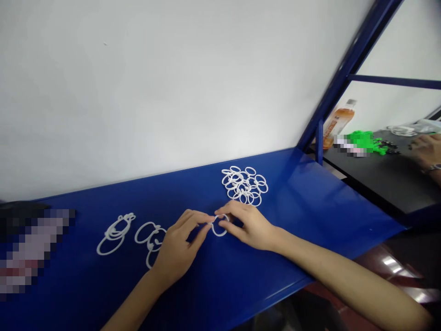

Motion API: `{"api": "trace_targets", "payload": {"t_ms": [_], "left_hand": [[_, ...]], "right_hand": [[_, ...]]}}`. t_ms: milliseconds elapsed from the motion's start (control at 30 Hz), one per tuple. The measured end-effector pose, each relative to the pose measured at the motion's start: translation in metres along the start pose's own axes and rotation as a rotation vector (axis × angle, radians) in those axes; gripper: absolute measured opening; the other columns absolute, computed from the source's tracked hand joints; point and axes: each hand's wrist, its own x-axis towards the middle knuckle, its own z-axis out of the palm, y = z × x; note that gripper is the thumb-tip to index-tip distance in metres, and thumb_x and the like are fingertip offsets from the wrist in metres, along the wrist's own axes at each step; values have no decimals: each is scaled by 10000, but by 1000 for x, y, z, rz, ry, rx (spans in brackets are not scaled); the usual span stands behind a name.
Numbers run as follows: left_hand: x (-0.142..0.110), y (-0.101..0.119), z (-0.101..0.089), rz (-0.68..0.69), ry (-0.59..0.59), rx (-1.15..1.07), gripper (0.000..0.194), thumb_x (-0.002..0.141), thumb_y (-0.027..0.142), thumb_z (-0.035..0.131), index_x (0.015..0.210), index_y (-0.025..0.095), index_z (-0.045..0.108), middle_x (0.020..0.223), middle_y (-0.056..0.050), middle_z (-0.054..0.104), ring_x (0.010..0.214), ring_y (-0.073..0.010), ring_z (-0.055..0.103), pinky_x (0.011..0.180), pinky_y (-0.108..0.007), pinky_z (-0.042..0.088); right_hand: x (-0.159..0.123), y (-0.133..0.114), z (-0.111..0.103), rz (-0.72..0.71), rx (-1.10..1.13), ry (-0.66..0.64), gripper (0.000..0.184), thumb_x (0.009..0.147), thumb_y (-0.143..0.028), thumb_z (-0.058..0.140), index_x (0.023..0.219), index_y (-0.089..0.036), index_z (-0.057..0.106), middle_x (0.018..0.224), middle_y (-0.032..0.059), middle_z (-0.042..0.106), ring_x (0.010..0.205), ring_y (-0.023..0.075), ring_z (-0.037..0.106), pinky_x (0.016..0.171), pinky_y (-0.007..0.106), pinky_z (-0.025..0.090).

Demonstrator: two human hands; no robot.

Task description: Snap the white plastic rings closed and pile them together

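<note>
Between my two hands, just above the blue table, is a white ring. My left hand pinches its left side between thumb and fingertips. On the opposite side my right hand grips the ring with thumb and index finger. Behind my right hand lies a pile of similar white rings. A few white rings with small knobs rest left of my left hand, partly covered by it. Further left sits another small cluster of white rings.
The blue table runs along a white wall, with a blue metal frame at its right end. Past it, a black table bears a bottle, green items and another person's hand. A dark object lies far left.
</note>
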Motion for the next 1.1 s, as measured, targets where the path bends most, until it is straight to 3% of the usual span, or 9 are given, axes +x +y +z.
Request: {"api": "trace_targets", "payload": {"t_ms": [100,233,433,800,967,1100], "left_hand": [[-1,0,3,67,-13,27,133,965,210,552,1028,252,661,953,14,726,912,-139,660,835,-275,535],[-4,-3,6,104,19,97,140,955,198,580,1075,244,634,963,16,732,905,-138,659,836,-286,530],[-7,-7,8,195,64,160,179,946,153,582,1104,229,617,953,2,728,896,-147,643,823,-304,521],[-3,-8,3,287,77,176,113,917,137,626,984,228,626,908,11,718,870,-149,628,844,-319,495],[1,-10,0,246,87,258,127,929,192,614,1048,229,633,932,-7,718,904,-168,635,878,-332,497],[4,-25,-18,109,59,450,183,940,253,548,1097,241,642,1053,-37,706,1002,-225,620,936,-405,474]], "right_hand": [[0,5,1,-13,3,-24,92,991,-233,559,1031,-179,622,876,37,674,741,134,650,684,260,543],[-1,6,0,-51,40,-53,117,1006,-236,539,967,-170,627,889,50,687,788,142,670,713,260,543],[-5,4,0,-74,1,-88,184,1036,-252,471,978,-169,625,907,61,676,795,144,648,716,269,544],[-7,1,1,-165,-86,-134,242,1052,-258,427,1016,-145,637,882,70,661,783,147,618,717,267,541],[0,5,1,-142,-94,-57,215,1044,-250,446,1071,-165,642,965,80,661,866,152,648,771,272,560],[8,26,-15,-51,-198,129,208,1019,-214,477,1118,-190,659,1090,97,632,948,172,651,842,310,561]]}}
